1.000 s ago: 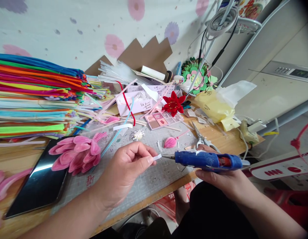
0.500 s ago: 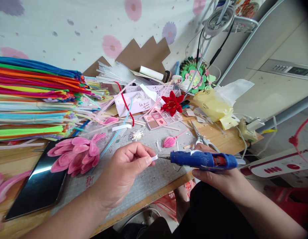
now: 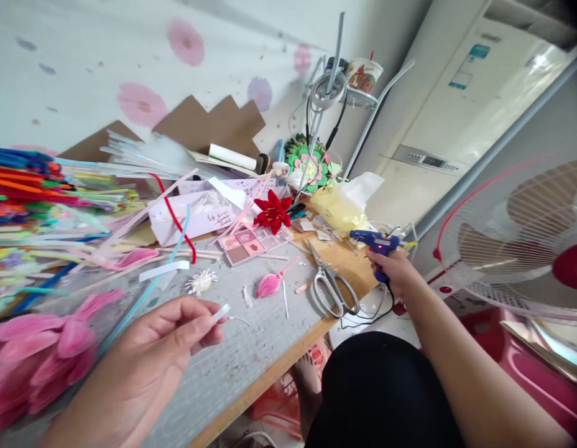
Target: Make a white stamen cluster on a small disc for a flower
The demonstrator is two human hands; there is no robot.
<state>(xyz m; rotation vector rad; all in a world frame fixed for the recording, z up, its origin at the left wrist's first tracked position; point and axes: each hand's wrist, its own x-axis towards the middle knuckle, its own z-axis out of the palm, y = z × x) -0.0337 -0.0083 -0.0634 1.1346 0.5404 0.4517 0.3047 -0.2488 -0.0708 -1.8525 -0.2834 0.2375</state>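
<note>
Between thumb and fingertips, my left hand (image 3: 181,333) pinches a small white strip (image 3: 221,312) above the grey cutting mat (image 3: 251,354). Out at the right end of the table, my right hand (image 3: 395,269) grips a blue glue gun (image 3: 375,240) by its handle, its nozzle pointing left. On the mat lie a pink fuzzy bud (image 3: 268,284), a bunch of white stamens (image 3: 202,282) and a pair of scissors (image 3: 329,289). A large pink fuzzy flower (image 3: 41,354) is left of my left hand. Farther back sits a red fuzzy flower (image 3: 272,211).
Bundles of coloured pipe cleaners (image 3: 27,186) fill the left side. A white paper box (image 3: 195,218) and a pink palette (image 3: 251,244) stand behind the mat. A yellow packet (image 3: 339,208) is at the back right. A fan (image 3: 526,242) stands to the right.
My right hand has carried the glue gun away to the right, off the white strip. My left hand still holds the strip. The view has turned to the right.
</note>
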